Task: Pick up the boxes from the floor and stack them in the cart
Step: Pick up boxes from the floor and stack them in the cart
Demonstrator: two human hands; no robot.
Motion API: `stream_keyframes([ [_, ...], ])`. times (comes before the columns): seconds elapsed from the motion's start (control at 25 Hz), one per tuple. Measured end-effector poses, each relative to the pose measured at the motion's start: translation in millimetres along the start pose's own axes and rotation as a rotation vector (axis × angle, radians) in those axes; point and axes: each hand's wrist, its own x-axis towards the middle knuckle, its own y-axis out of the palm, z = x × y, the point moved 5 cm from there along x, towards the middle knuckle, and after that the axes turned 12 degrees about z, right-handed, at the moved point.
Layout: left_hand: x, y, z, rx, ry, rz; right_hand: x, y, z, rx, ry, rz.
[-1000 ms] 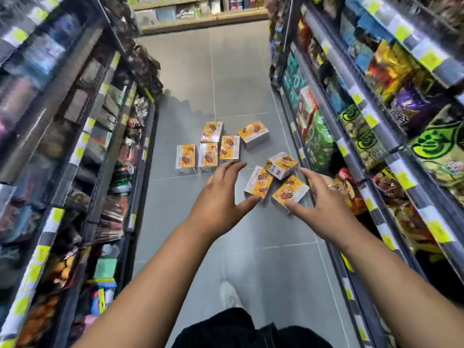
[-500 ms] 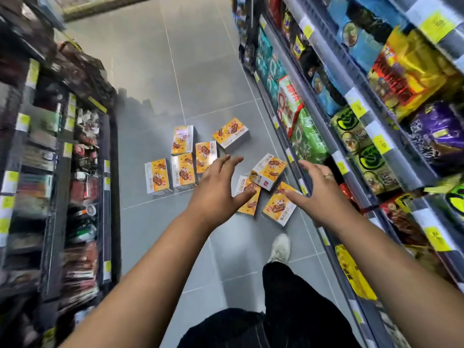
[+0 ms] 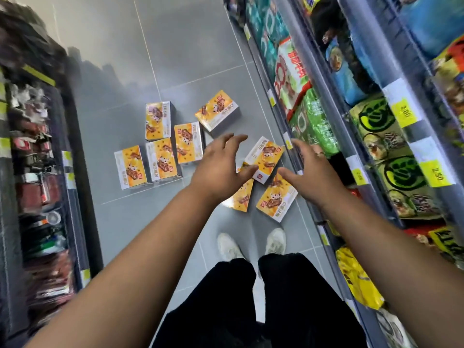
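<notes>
Both my grips, left hand point(image 3: 221, 169) and right hand point(image 3: 312, 172), hover spread and empty over the tilted box point(image 3: 265, 156) lying across two other boxes point(image 3: 276, 199) on the floor point(image 3: 190, 59); closing unevenly could, I judge, slide it off toward the shelf point(image 3: 324, 91).

bare forearms, a ring point(image 3: 320, 153) on the right hand point(image 3: 311, 177), black trousers point(image 3: 251, 305), white sneakers point(image 3: 275, 241).

grey tiled floor point(image 3: 120, 217), snack bags point(image 3: 305, 119) on right shelving point(image 3: 324, 79), yellow price tags point(image 3: 438, 173), white shoes point(image 3: 275, 241), blurred left shelves point(image 3: 37, 156)
</notes>
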Motion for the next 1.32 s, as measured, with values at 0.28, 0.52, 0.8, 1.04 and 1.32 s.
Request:
stream_keyframes([
  [0.28,111,88,58,-0.086,-0.044,0.057,118,47,-74,0.000,0.045,0.015],
  [0.52,217,199,122,-0.106,-0.130,0.047,230,101,-174,-0.155,0.105,0.055],
  [0.8,314,330,197,-0.107,-0.248,0.068,360,196,-283,-0.167,0.137,0.075],
  [1.04,366,396,249,-0.121,-0.293,0.053,452,241,-356,-0.207,0.260,0.117],
  [1.32,396,411,264,-0.088,-0.275,0.037,507,255,-387,-0.009,0.301,0.096],
])
